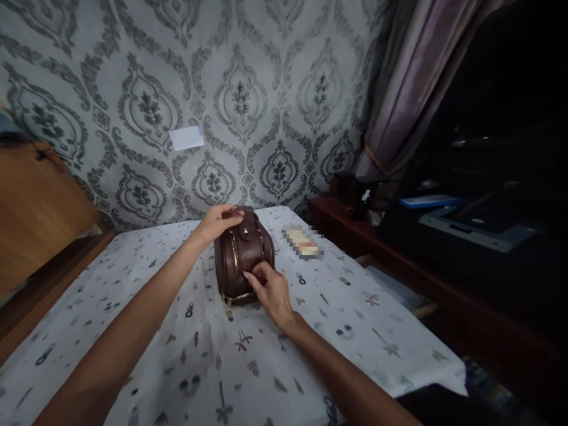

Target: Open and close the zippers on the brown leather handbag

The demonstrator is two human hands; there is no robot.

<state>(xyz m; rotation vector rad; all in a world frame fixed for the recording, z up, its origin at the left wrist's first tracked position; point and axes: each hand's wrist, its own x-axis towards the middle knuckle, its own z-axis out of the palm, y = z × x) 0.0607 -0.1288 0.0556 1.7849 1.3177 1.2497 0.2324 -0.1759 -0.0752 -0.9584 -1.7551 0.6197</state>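
A dark brown leather bag (252,254) with gold zippers and a snap tab on top stands on the white patterned cloth (177,355). My left hand (220,222) is at the bag's far upper edge, thumb over the top and fingers curled round it. At the near right side of the bag, my right hand (271,290) has its thumb and forefinger pinched together against the leather. Whatever small part sits between those fingertips is too small to make out. Along the bag's lower front edge runs a gold zipper (237,297), with a pull hanging at its left end.
A blurred-out rectangular item (304,242) lies on the cloth right of the bag. A wooden panel (39,207) stands at the left. On the right are a dark red shelf (328,207) with small objects, a blue-and-white item (428,202) and a curtain (403,89).
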